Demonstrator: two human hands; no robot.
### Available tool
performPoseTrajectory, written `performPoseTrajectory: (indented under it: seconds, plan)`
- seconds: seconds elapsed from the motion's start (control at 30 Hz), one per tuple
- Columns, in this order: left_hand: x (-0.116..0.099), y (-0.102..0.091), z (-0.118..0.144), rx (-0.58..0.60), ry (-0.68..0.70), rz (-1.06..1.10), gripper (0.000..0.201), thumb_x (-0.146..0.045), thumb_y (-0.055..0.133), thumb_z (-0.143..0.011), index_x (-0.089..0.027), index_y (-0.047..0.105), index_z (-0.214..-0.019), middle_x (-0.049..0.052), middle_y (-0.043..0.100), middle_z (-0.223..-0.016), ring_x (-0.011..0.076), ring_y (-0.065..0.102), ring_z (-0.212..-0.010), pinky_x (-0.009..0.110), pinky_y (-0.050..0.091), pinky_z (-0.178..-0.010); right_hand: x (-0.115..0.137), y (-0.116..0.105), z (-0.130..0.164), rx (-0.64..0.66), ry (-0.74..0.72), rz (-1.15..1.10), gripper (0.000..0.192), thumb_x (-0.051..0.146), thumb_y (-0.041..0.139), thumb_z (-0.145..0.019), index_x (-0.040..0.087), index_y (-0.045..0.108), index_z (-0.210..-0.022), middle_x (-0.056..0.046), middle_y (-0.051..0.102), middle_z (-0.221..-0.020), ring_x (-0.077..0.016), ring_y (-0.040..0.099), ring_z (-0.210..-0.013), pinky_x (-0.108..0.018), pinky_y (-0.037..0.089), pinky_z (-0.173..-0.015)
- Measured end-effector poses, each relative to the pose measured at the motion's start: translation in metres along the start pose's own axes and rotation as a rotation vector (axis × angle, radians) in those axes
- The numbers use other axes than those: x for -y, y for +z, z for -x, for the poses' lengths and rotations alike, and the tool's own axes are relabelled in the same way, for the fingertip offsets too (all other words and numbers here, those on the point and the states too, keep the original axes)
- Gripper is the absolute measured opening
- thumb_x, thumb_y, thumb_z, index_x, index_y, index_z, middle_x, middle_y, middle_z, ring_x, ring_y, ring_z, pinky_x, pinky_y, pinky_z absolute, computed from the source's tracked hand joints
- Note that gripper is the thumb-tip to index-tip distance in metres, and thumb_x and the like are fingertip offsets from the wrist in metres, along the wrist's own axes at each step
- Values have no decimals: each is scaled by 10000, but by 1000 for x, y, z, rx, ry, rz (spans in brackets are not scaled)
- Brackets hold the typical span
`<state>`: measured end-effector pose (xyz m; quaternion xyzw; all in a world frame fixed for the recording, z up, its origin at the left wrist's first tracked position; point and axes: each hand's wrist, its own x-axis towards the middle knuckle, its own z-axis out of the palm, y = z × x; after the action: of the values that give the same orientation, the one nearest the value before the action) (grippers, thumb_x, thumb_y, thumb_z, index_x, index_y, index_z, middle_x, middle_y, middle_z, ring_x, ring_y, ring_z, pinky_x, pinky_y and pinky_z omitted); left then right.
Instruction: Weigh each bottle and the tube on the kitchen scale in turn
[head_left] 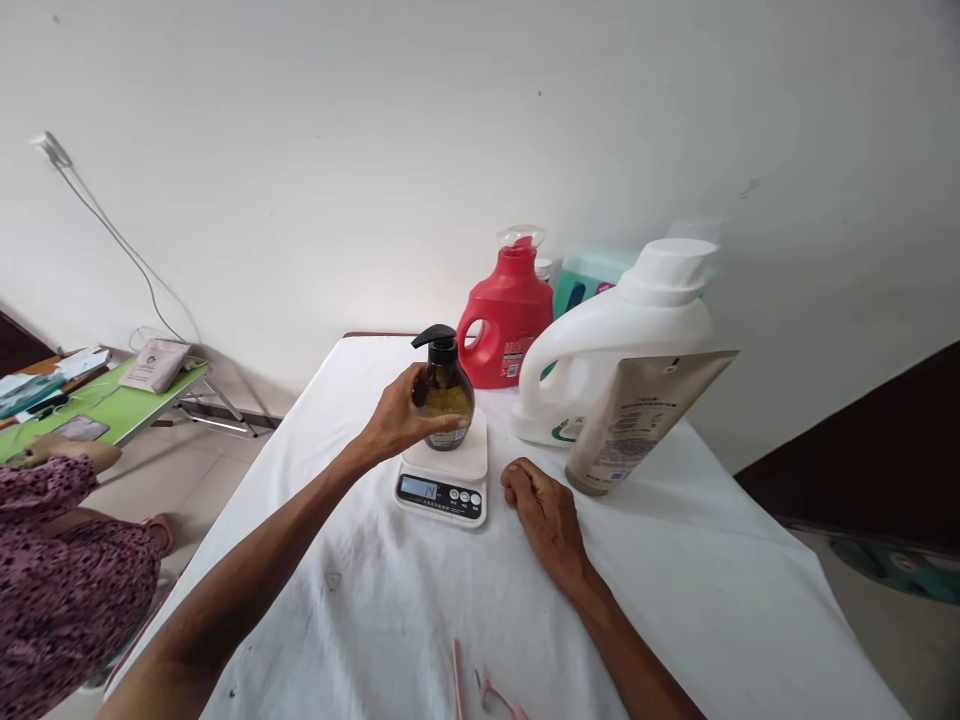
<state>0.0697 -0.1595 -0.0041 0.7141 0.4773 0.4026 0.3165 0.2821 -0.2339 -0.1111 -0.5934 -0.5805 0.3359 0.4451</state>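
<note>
We see the left hand (397,415) wrapped around the side of a dark amber pump bottle (444,390), which stands upright on a small white kitchen scale (447,470) near the middle of the bench (375,600), covered in a white cloth. The scale's display is lit, though we cannot read it for sure. The right hand (541,510) rests on the cloth just right of the scale, fingers curled in loosely and holding nothing. Behind the scale stand a red detergent jug (504,320) and a large white jug (615,340), with a beige pouch (637,420) leaning against the white one. At far left sits another person in a patterned sleeve (45,480) beside a green table (112,405).
</note>
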Motion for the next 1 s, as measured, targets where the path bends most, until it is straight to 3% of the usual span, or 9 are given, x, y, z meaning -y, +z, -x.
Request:
performPoseTrajectory:
  seconds: [0.07, 0.17, 0.27, 0.4, 0.57, 0.7, 1.0]
  plan:
    - [5, -3, 4, -4, 58, 66, 648, -513, 898, -698, -190, 646, -1200, 101, 725, -1167, 272, 674, -1053, 389, 542, -896, 1, 0, 0, 0, 11, 2, 324, 433, 418, -953, 248, 513, -705, 11, 558, -616, -190, 512, -603, -301, 361, -604]
    - [25, -4, 7, -110, 73, 251, 583, -657, 642, -905, -205, 637, -1273, 136, 685, -1314, 290, 649, -1205, 426, 517, -1011, 1, 0, 1, 3, 27, 4, 317, 431, 428, -945, 247, 511, -701, 12, 556, -621, -180, 494, -586, -294, 352, -577]
    - [57, 2, 6, -325, -75, 383, 676, -768, 429, -953, -178, 649, -1196, 162, 698, -1243, 277, 683, -1112, 437, 543, -960, -1, 1, 0, 4, 43, 1, 324, 450, 428, -946, 247, 507, -706, 17, 542, -627, -170, 474, -567, -287, 346, -549]
    - [98, 12, 7, -471, -225, 389, 730, -826, 395, -922, -158, 662, -1050, 158, 709, -1085, 249, 690, -974, 406, 564, -867, -3, 2, -1, 7, 62, 5, 324, 451, 424, -955, 245, 531, -729, 19, 554, -635, -165, 469, -551, -283, 354, -535]
    - [123, 11, 14, -414, -220, 376, 700, -833, 479, -886, -166, 651, -1006, 118, 687, -994, 202, 683, -837, 363, 585, -774, -2, 1, -1, 4, 52, 3, 321, 443, 441, -953, 242, 538, -722, 15, 561, -632, -161, 473, -544, -285, 366, -532]
    - [124, 8, 17, -346, -199, 341, 680, -813, 472, -908, -164, 653, -994, 100, 682, -952, 186, 684, -820, 338, 584, -769, -1, 1, -1, -3, 75, -3, 322, 450, 453, -953, 240, 555, -731, 10, 570, -627, -163, 473, -534, -284, 363, -513]
    - [120, 8, 20, -314, -184, 313, 663, -785, 469, -938, -153, 665, -982, 94, 679, -922, 184, 676, -814, 338, 574, -775, 0, 1, 1, 13, 78, -14, 316, 434, 446, -957, 239, 542, -726, 23, 561, -638, -150, 450, -532, -277, 347, -517]
